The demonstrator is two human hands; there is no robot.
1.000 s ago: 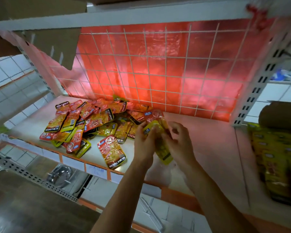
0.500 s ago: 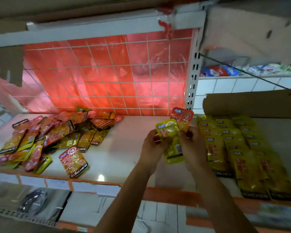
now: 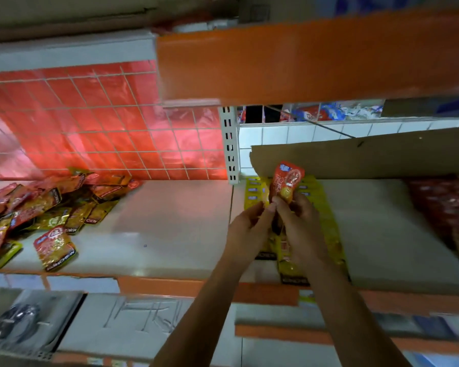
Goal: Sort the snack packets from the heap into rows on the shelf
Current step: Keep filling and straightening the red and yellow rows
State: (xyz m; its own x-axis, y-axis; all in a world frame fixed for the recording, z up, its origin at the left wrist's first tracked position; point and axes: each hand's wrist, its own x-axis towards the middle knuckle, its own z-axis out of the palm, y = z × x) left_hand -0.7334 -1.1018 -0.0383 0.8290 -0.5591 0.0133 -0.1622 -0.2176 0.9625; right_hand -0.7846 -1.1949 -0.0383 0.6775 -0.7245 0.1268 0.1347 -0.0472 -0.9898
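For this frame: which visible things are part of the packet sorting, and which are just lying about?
Part of the job: red packet, pinched between left hand and right hand; heap of packets; yellow row; red row; shelf.
Just lying about: cardboard sheet; red foil backing; dark item on the lower shelf; packs on the far shelf.

The heap [image 3: 45,207] lies at the left end of the shelf [image 3: 164,234], close to the wire grid [image 3: 104,123] behind it, with one loose packet [image 3: 55,247] just in front. Right of the post [image 3: 229,144], a row of packets [image 3: 326,215] runs from the cardboard [image 3: 355,157] at the back to the front edge, and more packets [image 3: 445,207] lie far right. The left hand [image 3: 249,229] and right hand [image 3: 302,229] meet above that row and pinch a held packet [image 3: 286,181] that stands up from their fingers.
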